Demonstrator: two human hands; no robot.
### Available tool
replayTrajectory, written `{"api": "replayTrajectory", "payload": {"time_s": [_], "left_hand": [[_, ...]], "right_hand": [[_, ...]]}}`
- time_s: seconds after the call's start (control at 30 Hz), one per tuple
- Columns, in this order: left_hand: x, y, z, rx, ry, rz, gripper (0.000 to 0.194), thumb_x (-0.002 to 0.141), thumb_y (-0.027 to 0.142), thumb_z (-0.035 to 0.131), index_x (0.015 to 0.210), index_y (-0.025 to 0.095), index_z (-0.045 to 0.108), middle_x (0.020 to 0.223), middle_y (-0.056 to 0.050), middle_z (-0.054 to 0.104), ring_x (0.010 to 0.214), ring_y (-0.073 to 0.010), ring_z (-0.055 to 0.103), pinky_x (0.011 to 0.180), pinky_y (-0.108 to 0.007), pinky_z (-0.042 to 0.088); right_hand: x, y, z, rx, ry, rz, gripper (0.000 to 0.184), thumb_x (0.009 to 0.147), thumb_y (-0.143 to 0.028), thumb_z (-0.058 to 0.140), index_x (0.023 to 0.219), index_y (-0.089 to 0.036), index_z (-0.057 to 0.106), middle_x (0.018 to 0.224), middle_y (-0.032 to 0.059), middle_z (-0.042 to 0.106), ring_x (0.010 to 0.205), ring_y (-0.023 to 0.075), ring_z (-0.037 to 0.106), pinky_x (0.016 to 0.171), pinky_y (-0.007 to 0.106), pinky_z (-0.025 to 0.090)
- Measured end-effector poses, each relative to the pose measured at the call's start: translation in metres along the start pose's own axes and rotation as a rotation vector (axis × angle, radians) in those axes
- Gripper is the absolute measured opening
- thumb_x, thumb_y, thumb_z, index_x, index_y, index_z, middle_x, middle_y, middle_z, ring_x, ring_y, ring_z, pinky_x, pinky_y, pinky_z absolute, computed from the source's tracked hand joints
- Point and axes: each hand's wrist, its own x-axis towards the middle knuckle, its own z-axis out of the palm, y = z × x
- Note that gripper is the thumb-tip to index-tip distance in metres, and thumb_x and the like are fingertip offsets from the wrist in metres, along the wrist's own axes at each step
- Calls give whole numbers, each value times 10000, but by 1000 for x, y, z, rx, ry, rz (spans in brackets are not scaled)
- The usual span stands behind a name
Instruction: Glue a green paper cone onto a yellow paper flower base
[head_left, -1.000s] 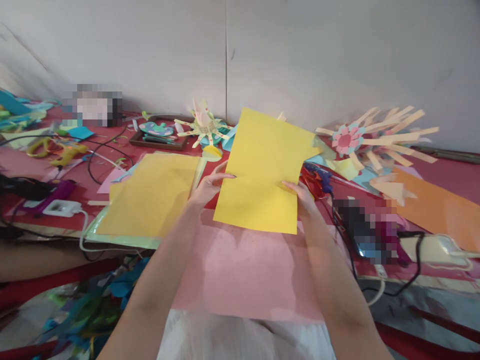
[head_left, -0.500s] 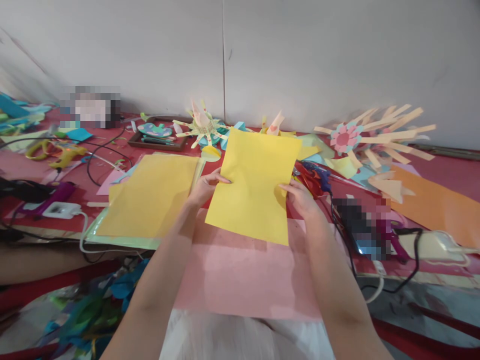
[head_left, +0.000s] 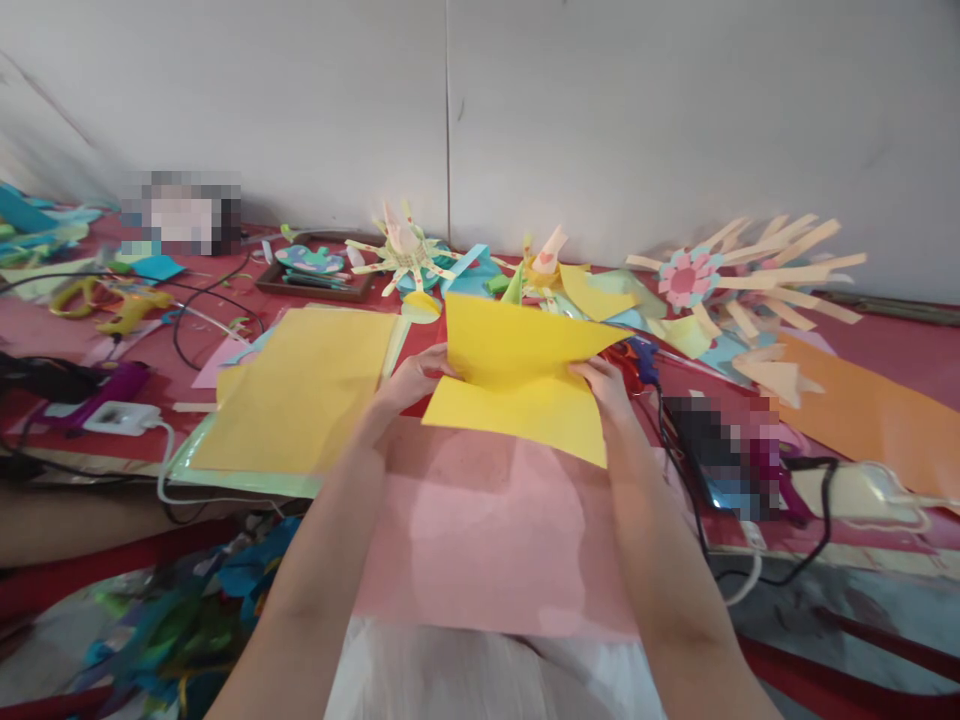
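Observation:
A bright yellow sheet of paper (head_left: 517, 345) is held up in front of me, bent across its middle so the upper and lower halves angle apart. My left hand (head_left: 421, 380) pinches its left edge near the bend. On the right edge, my right hand (head_left: 600, 382) grips it in the same way, fingers partly behind the paper. Below lies a large pink sheet (head_left: 495, 540), reaching from the table to my lap. Left of my left hand is a stack of pale yellow paper (head_left: 300, 390).
Behind are paper flower crafts (head_left: 405, 250) and a brown tray (head_left: 315, 285). Yellow scissors (head_left: 79, 297) and a yellow glue gun (head_left: 135, 312) lie left. On the right are a phone (head_left: 709, 450), cables and orange paper (head_left: 862, 410). Scraps fill a container (head_left: 187, 620) below left.
The yellow sheet has gone from nearly flat to bent across the middle. Its lower edge has risen and its top edge has dropped. Both hands still hold the sides.

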Motion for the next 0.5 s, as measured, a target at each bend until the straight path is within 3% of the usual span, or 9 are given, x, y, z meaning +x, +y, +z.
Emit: {"api": "replayTrajectory", "payload": {"time_s": [0.1,0.2,0.33,0.5], "left_hand": [[0,-2,1,-3,63,-34,210,513,313,848,612,196,705,901,-85,682,856,-216,647,809,-322,508],[2,-5,3,-16,205,-94,260,548,339,829,715,185,703,791,-61,694,817,-204,647,779,-307,506],[8,-8,4,-129,410,-126,428,548,432,816,854,161,689,810,-60,718,822,-198,656,787,-310,514],[11,-9,2,-159,515,-83,438,533,435,816,838,159,665,832,-45,718,808,-172,659,762,-285,526]], "right_hand": [[1,4,1,-9,-43,33,171,518,-303,735,544,-219,589,575,-27,653,619,184,648,533,273,481],[2,7,5,10,-96,65,211,520,-373,734,609,-226,611,637,-13,678,637,197,663,506,283,493],[2,5,11,34,-144,89,308,549,-472,742,728,-243,639,801,16,722,800,222,685,608,325,551],[4,-1,10,174,-160,125,593,604,-784,544,862,-260,644,920,45,732,981,259,661,713,378,559]]}}
